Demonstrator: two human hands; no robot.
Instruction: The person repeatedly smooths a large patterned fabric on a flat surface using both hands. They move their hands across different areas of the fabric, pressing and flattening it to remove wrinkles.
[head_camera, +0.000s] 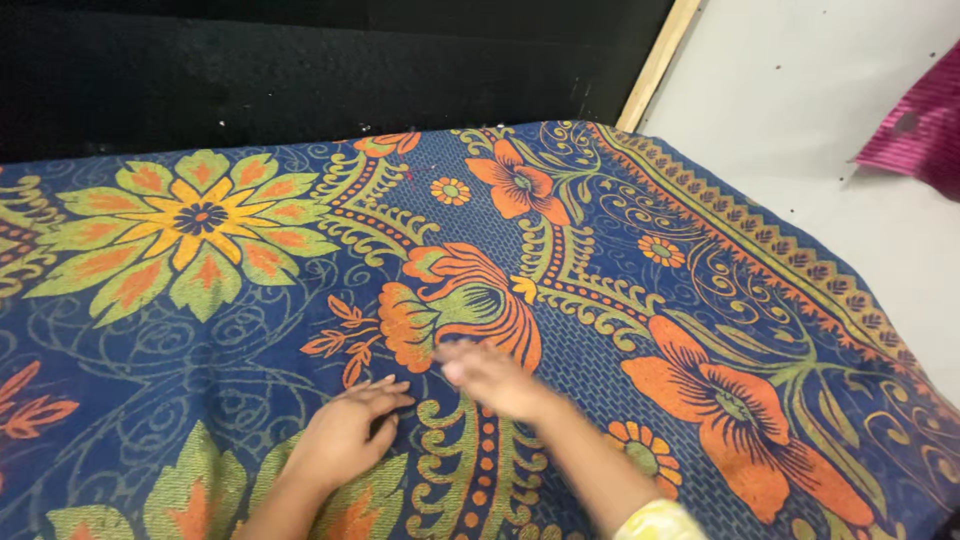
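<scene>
Blue floral bedsheet (560, 250) spread flat over bed, covering most of view. Left hand (345, 435) pressed palm-down on sheet, fingers loosely spread. Right hand (495, 378) just beside, blurred, fingers open, touching sheet. Pink cloth (915, 125) on white floor (800, 110), far right.

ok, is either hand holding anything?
No, the left hand and right hand both lie open and empty on the patterned bedspread.

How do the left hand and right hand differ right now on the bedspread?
The left hand lies flat and sharp in view; the right hand is blurred. The left hand sits nearer the camera; the right hand reaches further up. Both are bare, empty and palm-down over the blue floral bedspread.
</scene>
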